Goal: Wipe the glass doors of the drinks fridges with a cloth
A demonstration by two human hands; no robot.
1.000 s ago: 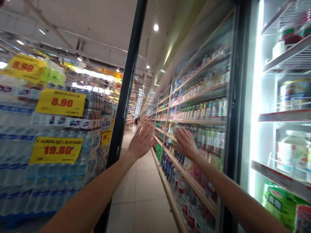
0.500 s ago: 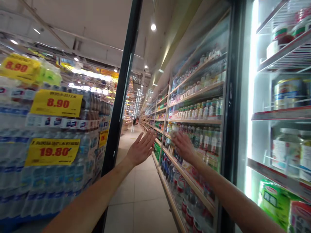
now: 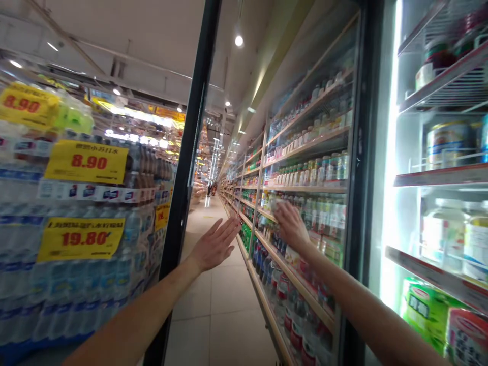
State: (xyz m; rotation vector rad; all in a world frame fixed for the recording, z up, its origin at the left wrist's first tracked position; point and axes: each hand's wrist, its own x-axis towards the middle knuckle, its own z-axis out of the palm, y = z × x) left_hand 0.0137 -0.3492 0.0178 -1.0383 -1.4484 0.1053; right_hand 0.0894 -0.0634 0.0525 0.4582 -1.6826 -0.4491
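My left hand (image 3: pixel 213 246) is stretched forward with flat, spread fingers and holds nothing. It appears to rest against the pane of a glass door (image 3: pixel 236 152) framed by a dark bar (image 3: pixel 186 203) on its left and another (image 3: pixel 353 203) on its right. My right hand (image 3: pixel 292 226) is also open, palm forward against the same pane, in front of the drink shelves (image 3: pixel 305 188) seen through the glass. Both forearms reach out from the bottom of the view.
At the right is a lit cooler with wire shelves (image 3: pixel 438 178), jars (image 3: pixel 446 142) and green packs (image 3: pixel 423 310). Stacked water bottle packs (image 3: pixel 76 295) with yellow price signs (image 3: pixel 86 161) fill the left. A tiled aisle (image 3: pixel 224 305) runs ahead.
My left hand has sunk a little and drifted left. The door's frame bars have shifted slightly left in the view. My right hand stays flat in about the same place.
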